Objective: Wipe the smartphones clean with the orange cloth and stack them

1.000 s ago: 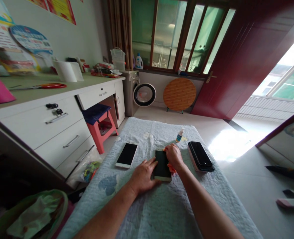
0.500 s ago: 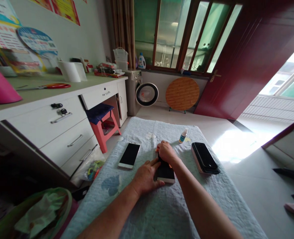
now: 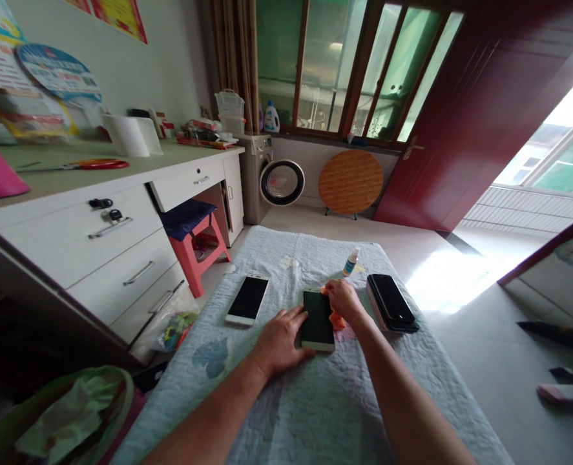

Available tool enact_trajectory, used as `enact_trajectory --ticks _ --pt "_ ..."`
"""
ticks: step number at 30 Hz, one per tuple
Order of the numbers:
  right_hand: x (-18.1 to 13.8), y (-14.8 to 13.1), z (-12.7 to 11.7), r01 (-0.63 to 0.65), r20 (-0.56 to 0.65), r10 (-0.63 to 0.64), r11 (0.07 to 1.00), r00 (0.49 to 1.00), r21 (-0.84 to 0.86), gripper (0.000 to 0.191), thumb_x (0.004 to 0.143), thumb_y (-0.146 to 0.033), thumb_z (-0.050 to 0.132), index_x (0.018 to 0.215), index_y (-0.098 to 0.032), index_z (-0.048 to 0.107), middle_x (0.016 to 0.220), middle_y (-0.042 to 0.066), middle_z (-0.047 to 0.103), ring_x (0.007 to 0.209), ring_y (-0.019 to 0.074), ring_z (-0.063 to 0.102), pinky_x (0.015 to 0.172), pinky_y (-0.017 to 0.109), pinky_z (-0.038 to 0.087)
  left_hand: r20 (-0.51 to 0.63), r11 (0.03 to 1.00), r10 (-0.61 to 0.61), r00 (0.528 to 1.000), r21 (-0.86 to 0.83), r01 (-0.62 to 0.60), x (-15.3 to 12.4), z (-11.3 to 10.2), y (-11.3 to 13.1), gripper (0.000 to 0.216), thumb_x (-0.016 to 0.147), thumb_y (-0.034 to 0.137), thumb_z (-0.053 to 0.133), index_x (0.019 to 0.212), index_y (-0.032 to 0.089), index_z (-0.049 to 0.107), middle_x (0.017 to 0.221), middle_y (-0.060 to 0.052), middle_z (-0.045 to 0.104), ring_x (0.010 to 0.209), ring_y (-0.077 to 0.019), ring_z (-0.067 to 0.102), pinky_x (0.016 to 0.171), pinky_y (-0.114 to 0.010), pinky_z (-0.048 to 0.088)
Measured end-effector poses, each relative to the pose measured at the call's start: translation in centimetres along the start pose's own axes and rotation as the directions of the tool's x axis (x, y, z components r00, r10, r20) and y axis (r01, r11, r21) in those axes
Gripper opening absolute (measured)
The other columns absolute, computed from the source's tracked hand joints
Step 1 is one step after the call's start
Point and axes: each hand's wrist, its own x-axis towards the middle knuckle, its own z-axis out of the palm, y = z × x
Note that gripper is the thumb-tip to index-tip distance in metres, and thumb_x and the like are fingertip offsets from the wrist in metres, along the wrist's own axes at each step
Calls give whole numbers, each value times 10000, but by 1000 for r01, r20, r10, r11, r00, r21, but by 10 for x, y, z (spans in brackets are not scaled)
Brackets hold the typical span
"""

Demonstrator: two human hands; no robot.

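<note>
A dark-screened phone point(image 3: 317, 319) lies flat on the pale blue quilted cloth point(image 3: 310, 400) in front of me. My left hand point(image 3: 279, 341) rests on the cloth with its fingers spread against the phone's left edge. My right hand point(image 3: 343, 299) is closed on an orange cloth point(image 3: 337, 320) at the phone's upper right corner. A white-framed phone point(image 3: 247, 299) lies to the left, apart from both hands. A stack of black phones point(image 3: 391, 302) lies to the right. A small spray bottle point(image 3: 350, 262) stands behind them.
A white desk with drawers point(image 3: 106, 239) runs along the left, with a red stool point(image 3: 194, 242) under it. A green bag point(image 3: 63, 413) sits at lower left. A washing machine point(image 3: 269, 177) and a round wooden board point(image 3: 350, 183) stand by the far wall. Bare floor lies to the right.
My right hand with the orange cloth went left across the phone's top, then came back to its upper right corner. My left hand stayed at the phone's left edge.
</note>
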Motion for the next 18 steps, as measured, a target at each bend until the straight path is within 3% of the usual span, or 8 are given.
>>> enact_trajectory --ticks 7,18 --pt "-31 -8 -9 -14 -23 15 999 1000 38 86 784 -124 552 798 -157 629 709 13 626 657 122 519 615 212 310 4 1000 5 1000 26 -6 0 -2 2 730 696 545 698 1308 185 529 1423 -129 478 1235 -321 504 1053 -426 388" --pt "-93 -19 -28 66 124 -86 986 989 154 138 792 -180 593 656 -171 571 618 -17 585 565 99 457 555 211 263 32 999 -28 999 35 27 -1 -1 0 749 694 525 691 1324 157 524 1453 -141 440 1286 -316 457 1074 -416 366"
